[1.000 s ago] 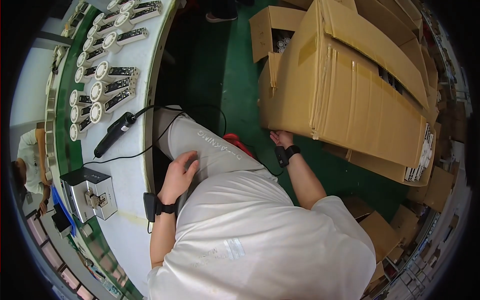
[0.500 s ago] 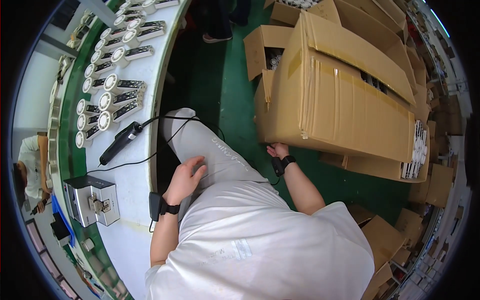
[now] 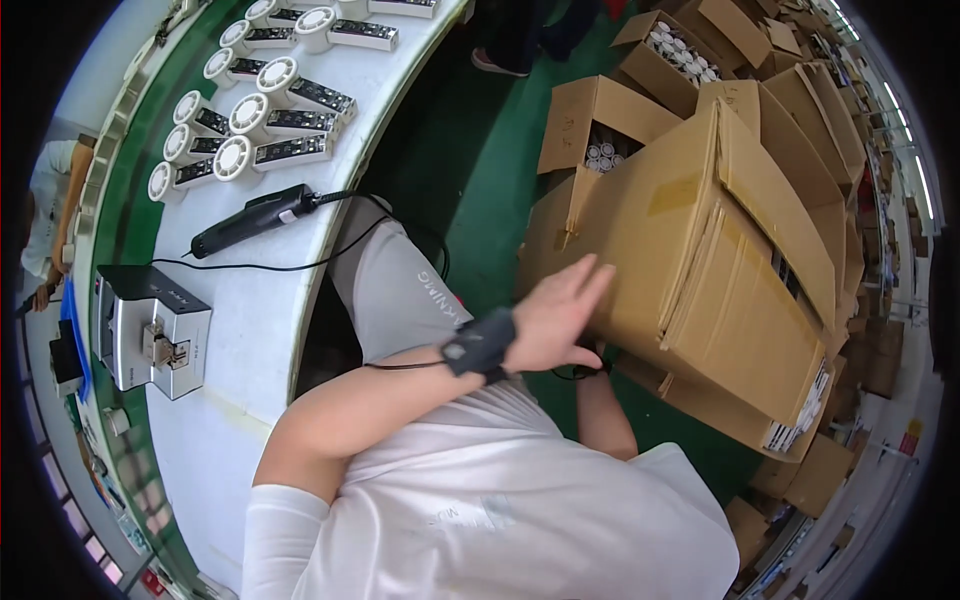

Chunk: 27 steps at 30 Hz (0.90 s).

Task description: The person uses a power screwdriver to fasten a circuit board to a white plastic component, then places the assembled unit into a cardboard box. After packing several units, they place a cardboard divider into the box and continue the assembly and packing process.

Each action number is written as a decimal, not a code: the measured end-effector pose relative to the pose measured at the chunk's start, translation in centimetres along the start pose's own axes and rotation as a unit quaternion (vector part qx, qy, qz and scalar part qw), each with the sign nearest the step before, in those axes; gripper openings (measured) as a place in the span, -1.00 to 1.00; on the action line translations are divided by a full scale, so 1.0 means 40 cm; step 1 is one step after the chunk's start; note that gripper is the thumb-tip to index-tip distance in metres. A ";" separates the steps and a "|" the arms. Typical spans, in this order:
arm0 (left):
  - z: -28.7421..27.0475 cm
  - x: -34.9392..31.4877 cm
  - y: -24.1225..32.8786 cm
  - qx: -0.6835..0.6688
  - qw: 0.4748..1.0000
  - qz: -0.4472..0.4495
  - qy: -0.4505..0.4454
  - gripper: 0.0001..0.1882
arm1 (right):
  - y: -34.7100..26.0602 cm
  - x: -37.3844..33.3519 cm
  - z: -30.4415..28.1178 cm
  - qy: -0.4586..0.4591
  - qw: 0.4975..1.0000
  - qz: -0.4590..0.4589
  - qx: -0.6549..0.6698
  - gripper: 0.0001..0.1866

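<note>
My left hand (image 3: 555, 318) reaches across my body toward the near left side of a large brown cardboard box (image 3: 630, 240). Its fingers are outstretched with nothing in them; whether the fingertips touch the cardboard I cannot tell. My right forearm (image 3: 606, 415) rises from below toward the box's lower edge. The right hand itself is mostly hidden behind my left hand and the box. The large box has part-folded flaps and sits tilted above a lower open carton (image 3: 690, 405), where white parts show at the right end.
On the white table (image 3: 235, 320) at left lie a black electric screwdriver (image 3: 255, 220) with its cable, a metal-and-black device (image 3: 155, 335) and several white round-headed units with circuit boards (image 3: 290, 120). More open cartons (image 3: 670, 55) hold white cylinders behind. A person's shoe (image 3: 500, 62) shows beyond.
My left hand has swung right from beside the table to the large box. The right hand has slipped out of sight. The view has shifted, and the box appears turned.
</note>
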<state>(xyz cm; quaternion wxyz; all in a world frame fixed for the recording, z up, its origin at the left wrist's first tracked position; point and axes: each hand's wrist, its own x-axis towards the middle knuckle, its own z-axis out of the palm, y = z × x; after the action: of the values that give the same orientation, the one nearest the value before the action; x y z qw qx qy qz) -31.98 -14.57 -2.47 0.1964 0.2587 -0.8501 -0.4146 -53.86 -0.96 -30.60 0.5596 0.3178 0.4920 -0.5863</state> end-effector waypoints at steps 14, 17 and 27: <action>0.055 0.227 -0.008 0.008 0.995 0.088 -0.050 0.13 | -0.114 -0.004 0.024 -0.003 0.972 -0.140 -0.187 -0.87; 0.037 0.251 -0.022 0.012 0.994 0.090 -0.061 0.12 | -0.113 -0.027 0.017 -0.006 0.959 -0.174 -0.222 -0.87; 0.004 0.165 -0.022 0.005 0.998 0.049 -0.034 0.05 | 0.000 -0.120 0.186 -0.118 0.874 -0.270 -0.385 -0.87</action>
<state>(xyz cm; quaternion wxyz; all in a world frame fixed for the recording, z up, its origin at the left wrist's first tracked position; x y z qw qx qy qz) -37.04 -18.90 -2.48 0.1857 0.2035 -0.8700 -0.4088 -51.73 -6.26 -23.83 0.5116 -0.1403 0.6758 -0.5118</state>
